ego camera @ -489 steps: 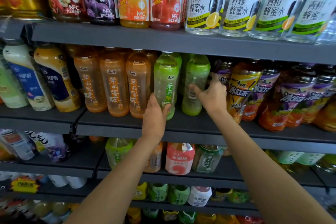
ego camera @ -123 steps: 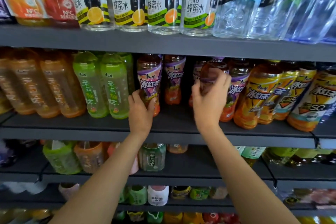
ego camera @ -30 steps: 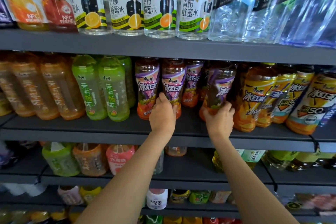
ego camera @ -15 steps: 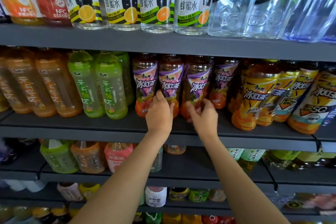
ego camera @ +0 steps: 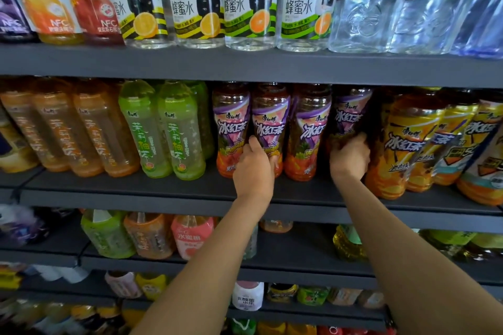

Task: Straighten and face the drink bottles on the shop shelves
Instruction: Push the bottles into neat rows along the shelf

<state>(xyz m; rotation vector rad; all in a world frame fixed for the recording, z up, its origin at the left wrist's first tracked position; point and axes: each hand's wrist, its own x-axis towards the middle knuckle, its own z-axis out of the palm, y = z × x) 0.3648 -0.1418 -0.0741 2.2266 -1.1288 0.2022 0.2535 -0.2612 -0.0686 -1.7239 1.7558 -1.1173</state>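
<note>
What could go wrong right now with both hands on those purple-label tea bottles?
The right hand grips the fourth purple-label bottle, which sits further back and looks tilted; pulling it forward could knock the yellow-label bottle pressed close beside it. The left hand holds the second purple-label bottle, packed tightly against its neighbours near the shelf edge; turning it may skew them or nudge one off.

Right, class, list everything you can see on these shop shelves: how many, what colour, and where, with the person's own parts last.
purple-label tea bottles: four, purple and orange, middle shelf centre
green tea bottles: two in front, middle shelf, left of the purple ones
orange tea bottles: three in front, middle shelf left
yellow-label tea bottles: several, middle shelf right
honey water bottles: four, clear, top shelf
soda water bottles: clear, top shelf right
left hand: grips the second purple bottle
right hand: grips the fourth
</note>
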